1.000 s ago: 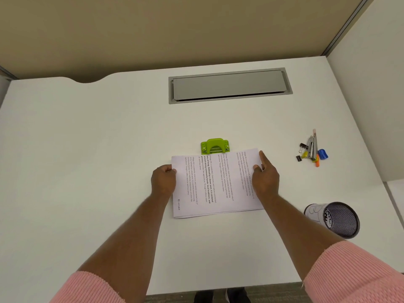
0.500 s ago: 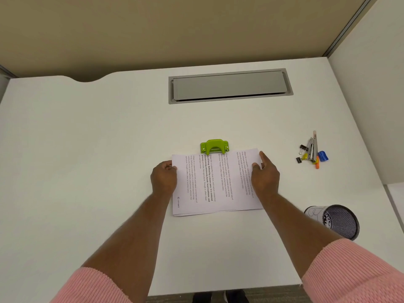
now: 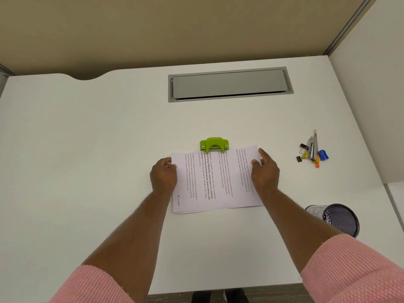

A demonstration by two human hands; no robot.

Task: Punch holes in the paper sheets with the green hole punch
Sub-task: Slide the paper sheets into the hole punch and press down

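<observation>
The left hand point(image 3: 163, 176) grips the left edge of the paper sheets point(image 3: 215, 182) with curled fingers. The right hand point(image 3: 265, 172) holds the right edge, thumb on top, forefinger outstretched. The sheets lie on the white worktop point(image 3: 87, 149), far edge tucked into the green hole punch point(image 3: 214, 144).

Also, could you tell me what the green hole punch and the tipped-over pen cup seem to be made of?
The green hole punch: smooth, slightly glossy lime shell with small silvery fittings; painted metal or plastic, I cannot tell which. The pen cup: dark wire mesh, probably metal, as a fine grid shows through its wall.
</observation>
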